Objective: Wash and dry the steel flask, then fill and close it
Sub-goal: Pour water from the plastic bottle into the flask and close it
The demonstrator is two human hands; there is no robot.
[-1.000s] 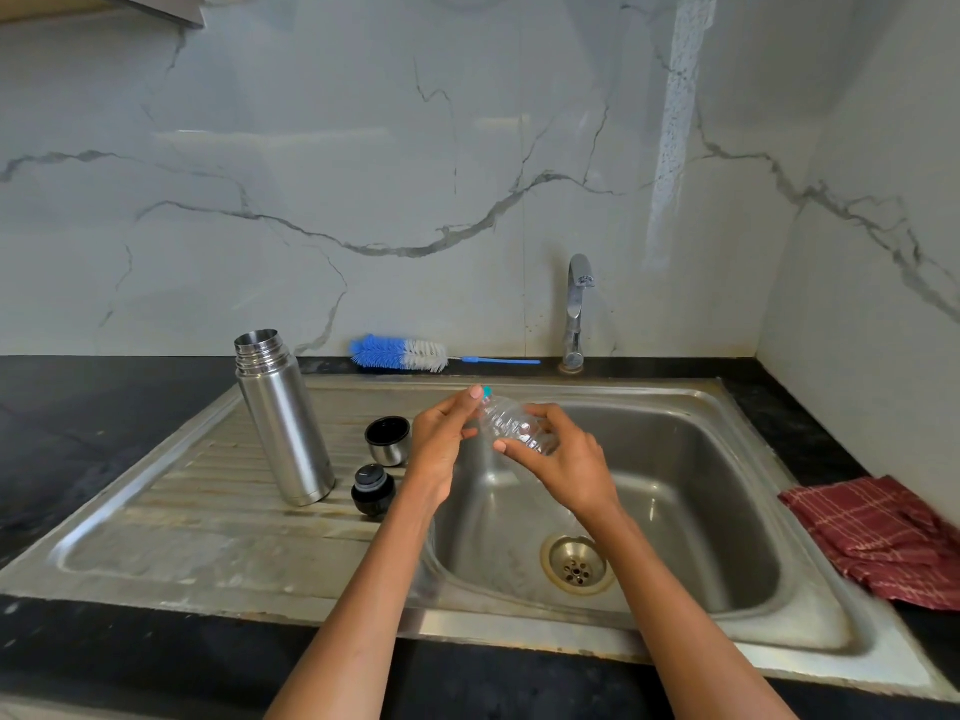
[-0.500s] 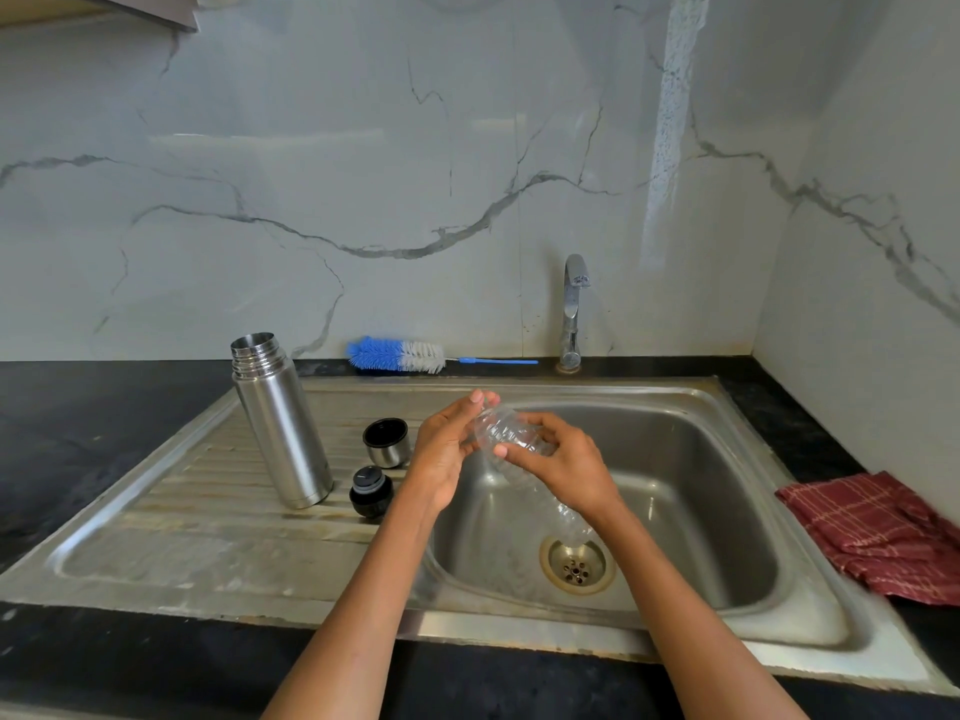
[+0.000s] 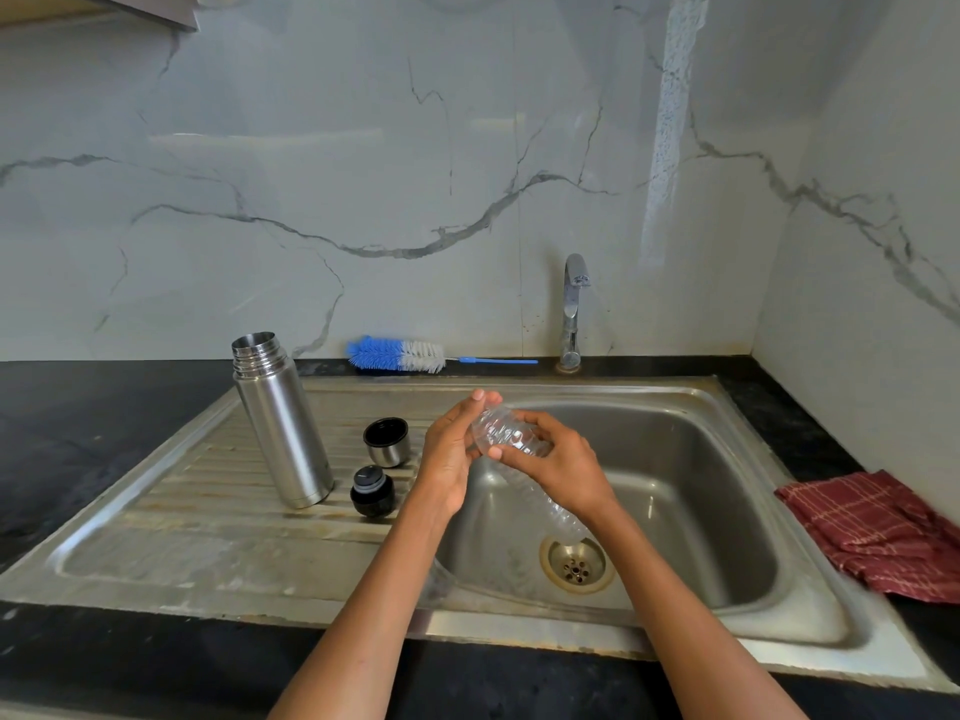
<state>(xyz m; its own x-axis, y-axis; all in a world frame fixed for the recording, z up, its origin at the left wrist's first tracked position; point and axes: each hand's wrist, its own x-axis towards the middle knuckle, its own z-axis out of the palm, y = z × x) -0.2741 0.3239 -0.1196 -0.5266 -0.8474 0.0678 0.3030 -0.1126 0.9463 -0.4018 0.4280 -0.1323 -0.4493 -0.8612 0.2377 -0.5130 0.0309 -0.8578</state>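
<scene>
The steel flask point(image 3: 283, 423) stands upright and uncapped on the sink's drainboard point(image 3: 171, 517). Its steel cup lid point(image 3: 387, 441) and black stopper point(image 3: 371, 491) sit just right of it. Over the basin point(image 3: 701, 485) I hold a clear plastic bottle point(image 3: 511, 436), tilted with its neck up to the left. My right hand point(image 3: 558, 467) grips the bottle's body. My left hand point(image 3: 449, 452) is curled round the neck end, hiding the cap.
A blue and white bottle brush point(image 3: 400, 356) lies along the back wall, left of the tap point(image 3: 571, 309). A red checked cloth point(image 3: 883, 532) lies on the black counter at the right. The drain point(image 3: 576, 563) sits in the basin floor.
My left hand has closed over the bottle's neck, covering the blue cap seen earlier. The bottle's body now reaches further down toward the drain.
</scene>
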